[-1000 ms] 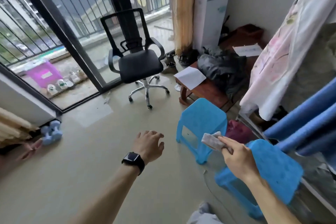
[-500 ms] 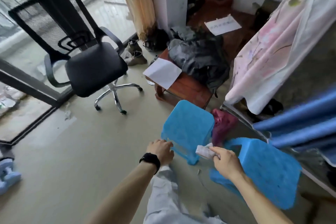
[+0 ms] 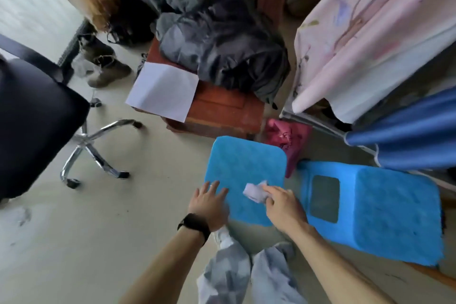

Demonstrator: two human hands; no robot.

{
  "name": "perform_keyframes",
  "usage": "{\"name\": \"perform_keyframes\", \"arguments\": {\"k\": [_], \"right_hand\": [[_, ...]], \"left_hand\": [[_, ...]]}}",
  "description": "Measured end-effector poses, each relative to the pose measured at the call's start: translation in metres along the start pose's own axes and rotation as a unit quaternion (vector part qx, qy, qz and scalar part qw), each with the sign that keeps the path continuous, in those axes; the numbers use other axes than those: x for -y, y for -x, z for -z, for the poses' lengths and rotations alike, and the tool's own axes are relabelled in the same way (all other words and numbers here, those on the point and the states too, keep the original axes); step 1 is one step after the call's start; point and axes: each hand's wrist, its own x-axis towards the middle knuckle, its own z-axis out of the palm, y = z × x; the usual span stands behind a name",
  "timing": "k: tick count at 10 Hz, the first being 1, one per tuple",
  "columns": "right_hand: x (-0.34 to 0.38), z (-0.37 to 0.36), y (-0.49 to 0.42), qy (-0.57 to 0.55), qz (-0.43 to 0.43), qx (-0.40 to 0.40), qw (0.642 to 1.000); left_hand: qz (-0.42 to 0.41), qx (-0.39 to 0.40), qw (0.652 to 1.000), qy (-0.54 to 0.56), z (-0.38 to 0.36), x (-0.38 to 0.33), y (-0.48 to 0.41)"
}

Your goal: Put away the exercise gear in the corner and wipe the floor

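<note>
Reaching down over the nearer blue stool (image 3: 246,175), the person has both hands at its near edge. The left hand (image 3: 209,202) lies flat on the stool's left corner, fingers together and straight, with a black watch (image 3: 193,224) on the wrist. The right hand (image 3: 283,207) pinches a crumpled white cloth (image 3: 255,191) between thumb and fingers — the cloth rests against the stool's top, just right of the left hand.

A second blue stool (image 3: 394,215) stands just right of the first, tipped so that a dark rectangular opening in its side shows. Between the two stools, at the far end, a dark red bag (image 3: 288,140) sits on the floor. Beyond the nearer stool stands a low reddish wooden table (image 3: 222,108); a white sheet of paper (image 3: 164,90) hangs over its left corner and a heap of black clothing (image 3: 222,39) covers its middle. A brown boot (image 3: 106,66) lies on the floor left of that table.

Left of the nearer stool, well apart from it, is a black office chair (image 3: 32,116) with a chrome star base. Right of the table hang a pale floral sheet (image 3: 365,39) and blue fabric (image 3: 407,138). The floor (image 3: 98,229) around the stool is pale beige, with a few dark smudges at the far left. No exercise gear can be made out — the person's grey trouser legs (image 3: 246,274) show below the stool.
</note>
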Motion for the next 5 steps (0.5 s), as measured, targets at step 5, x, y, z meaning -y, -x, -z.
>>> {"name": "perform_keyframes", "arguments": {"k": [5], "right_hand": [[-0.062, -0.073, -0.076, -0.024, 0.066, -0.079, 0.994]], "left_hand": [[-0.031, -0.101, 0.994, 0.0, -0.1, 0.026, -0.124]]}}
